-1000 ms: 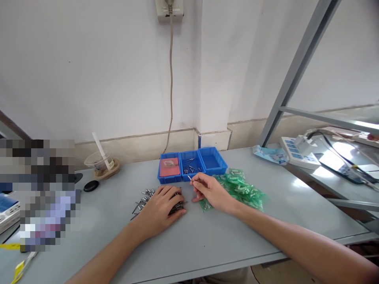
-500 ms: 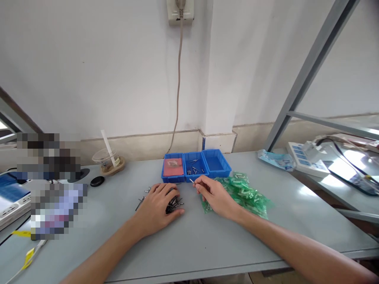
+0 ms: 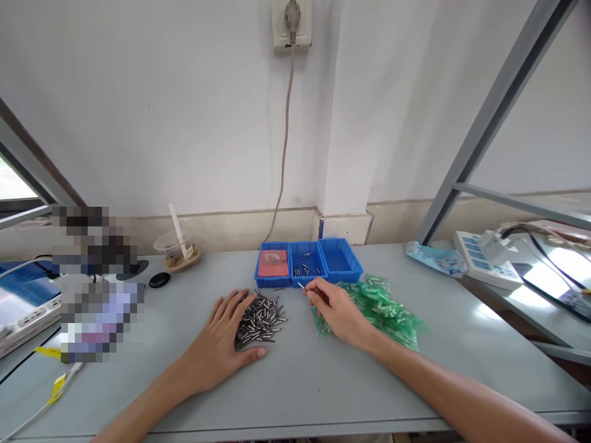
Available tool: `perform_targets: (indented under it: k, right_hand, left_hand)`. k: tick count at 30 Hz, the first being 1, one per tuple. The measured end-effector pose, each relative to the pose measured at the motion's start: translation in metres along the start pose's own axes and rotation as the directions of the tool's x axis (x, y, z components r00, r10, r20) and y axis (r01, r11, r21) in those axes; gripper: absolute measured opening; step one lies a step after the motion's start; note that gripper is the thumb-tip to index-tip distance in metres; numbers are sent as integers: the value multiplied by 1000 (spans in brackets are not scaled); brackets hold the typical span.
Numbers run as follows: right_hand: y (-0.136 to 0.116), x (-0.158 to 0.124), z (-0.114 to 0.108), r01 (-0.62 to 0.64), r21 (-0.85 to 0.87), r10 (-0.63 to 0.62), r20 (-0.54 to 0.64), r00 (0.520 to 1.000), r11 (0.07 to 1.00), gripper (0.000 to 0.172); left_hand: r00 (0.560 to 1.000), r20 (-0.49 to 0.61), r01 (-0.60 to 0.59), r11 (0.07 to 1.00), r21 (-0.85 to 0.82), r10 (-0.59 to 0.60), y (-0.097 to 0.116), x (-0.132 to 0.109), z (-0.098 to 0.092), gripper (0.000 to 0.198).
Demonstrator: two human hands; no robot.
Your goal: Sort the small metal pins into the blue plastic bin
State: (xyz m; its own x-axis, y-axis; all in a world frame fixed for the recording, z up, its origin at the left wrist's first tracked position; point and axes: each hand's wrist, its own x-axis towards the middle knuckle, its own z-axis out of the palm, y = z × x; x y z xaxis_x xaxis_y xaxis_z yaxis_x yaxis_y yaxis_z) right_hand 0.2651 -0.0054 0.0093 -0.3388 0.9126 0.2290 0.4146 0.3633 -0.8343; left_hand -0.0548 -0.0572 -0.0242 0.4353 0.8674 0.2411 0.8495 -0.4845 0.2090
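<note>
My left hand (image 3: 225,341) lies with fingers spread at the left side of a heap of small metal pins (image 3: 263,319) on the grey table. Between the thumb and fingertips of my right hand (image 3: 331,307) is one small metal pin (image 3: 301,285), its tip pointing up and left. The middle blue bin (image 3: 308,253) stands just beyond that hand and has several loose pins in it. Left of it, another blue bin (image 3: 258,280) holds a pink sheet (image 3: 272,264) with a small clear bag on top. The right blue bin (image 3: 340,258) shows a bare floor.
Green plastic bags of small parts (image 3: 385,311) lie right of my right hand, partly behind it. Farther right are a blue-white packet (image 3: 436,258) and a power strip (image 3: 484,261). A clear cup (image 3: 173,246) and a black round object (image 3: 159,280) stand left.
My left hand has drawn back to the left off the pin heap and its fingers have spread, uncovering the pins. My right hand still pinches a pin near the bins. The view has shifted slightly.
</note>
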Motion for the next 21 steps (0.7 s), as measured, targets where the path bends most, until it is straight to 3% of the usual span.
perform_targets:
  k: [3,7,12,21]
  right_hand:
    - [-1,0,-1,7,-16,-7,-4,1000,1000,23]
    - [-1,0,-2,24,-25,-24,-17,1000,999,23]
    - [-1,0,-2,28,-31,-29,-16,999,999,21]
    - [-2,0,-2,25,-57,-26,-11,1000,998,24]
  left_hand:
    - [1000,-11,5,996,-85,-6,17,7,1,81]
    - [997,-76,14,991,-134,-24,33,13,10,77]
    - [989,-138,35,994,-102,-49,37,21,18,77]
    - [996,-89,-29,988,-149,16,44,25,12,66]
